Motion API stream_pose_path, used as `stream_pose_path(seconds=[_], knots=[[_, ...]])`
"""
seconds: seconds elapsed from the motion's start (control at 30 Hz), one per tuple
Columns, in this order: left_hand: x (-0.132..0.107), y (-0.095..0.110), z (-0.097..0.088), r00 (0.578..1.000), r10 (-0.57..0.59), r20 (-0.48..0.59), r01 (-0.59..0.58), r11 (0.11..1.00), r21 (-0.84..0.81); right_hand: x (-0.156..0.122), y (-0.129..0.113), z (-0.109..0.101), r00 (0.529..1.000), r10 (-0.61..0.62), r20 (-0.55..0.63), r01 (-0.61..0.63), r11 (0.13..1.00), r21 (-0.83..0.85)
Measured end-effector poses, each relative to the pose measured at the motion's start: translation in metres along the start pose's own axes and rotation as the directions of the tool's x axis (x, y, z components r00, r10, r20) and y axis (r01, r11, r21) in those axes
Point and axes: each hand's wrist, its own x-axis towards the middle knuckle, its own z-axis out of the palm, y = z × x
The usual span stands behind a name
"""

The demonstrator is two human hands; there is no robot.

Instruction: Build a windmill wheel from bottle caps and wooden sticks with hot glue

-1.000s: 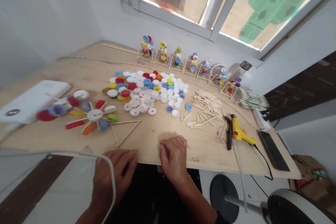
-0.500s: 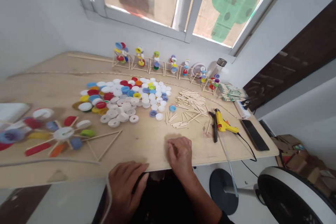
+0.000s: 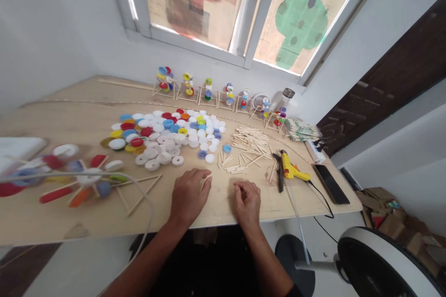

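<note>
Over the near middle of the table, my left hand (image 3: 188, 195) is open, its fingers stretched to the right and its thumb apart, with nothing visible in it. My right hand (image 3: 248, 202) rests on the tabletop with curled fingers, and I see nothing in it. Just beyond my left hand lies a spread of bottle caps (image 3: 167, 141), white, red, blue and yellow, some with a hole. Short wooden sticks (image 3: 239, 168) lie beyond my right hand, with a larger pile of sticks (image 3: 251, 140) behind. To its right is a yellow glue gun (image 3: 291, 167) on a black stand.
Small cap wheels on stick frames (image 3: 208, 93) line the back. A larger cap wheel (image 3: 88, 177) with a triangular stick frame (image 3: 139, 195) is at left. A white cable (image 3: 146, 204) crosses there. A phone (image 3: 331, 184) and power strip (image 3: 314, 152) lie right.
My left hand has moved from the table's front edge up and to the right over the tabletop. My right hand stays curled in nearly the same place. The view has shifted slightly.
</note>
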Motion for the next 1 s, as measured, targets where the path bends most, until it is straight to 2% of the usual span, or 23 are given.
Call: stream_pose_path(seconds=[0.3, 0.5, 0.67, 0.73, 0.83, 0.93, 1.0], knots=[[0.025, -0.005, 0.008, 0.988, -0.14, 0.059, 0.124, 0.969, 0.213, -0.002, -0.009, -0.002, 0.998, -0.009, -0.06, 0.01, 1.0, 0.016], [0.048, -0.004, 0.017, 0.982, -0.168, 0.087, 0.133, 0.942, 0.309, -0.003, -0.008, -0.001, 0.998, -0.016, -0.055, 0.018, 0.999, 0.041], [0.057, -0.001, 0.018, 0.984, -0.151, 0.099, 0.107, 0.929, 0.355, 0.001, -0.011, -0.004, 1.0, -0.001, -0.028, 0.003, 0.997, 0.075], [0.058, -0.001, 0.017, 0.985, -0.14, 0.101, 0.095, 0.928, 0.36, 0.013, -0.014, -0.005, 1.0, -0.023, -0.005, 0.024, 0.997, 0.069], [0.058, -0.002, 0.016, 0.987, -0.122, 0.101, 0.078, 0.928, 0.364, 0.046, -0.02, -0.001, 0.996, -0.065, 0.065, 0.065, 0.998, 0.0], [0.058, -0.004, 0.016, 0.99, -0.104, 0.098, 0.062, 0.929, 0.366, 0.088, -0.027, 0.009, 0.974, -0.061, 0.22, 0.101, 0.979, -0.176], [0.058, -0.005, 0.017, 0.991, -0.092, 0.095, 0.051, 0.93, 0.363, 0.112, -0.031, 0.019, 0.944, -0.034, 0.328, 0.146, 0.936, -0.321]])
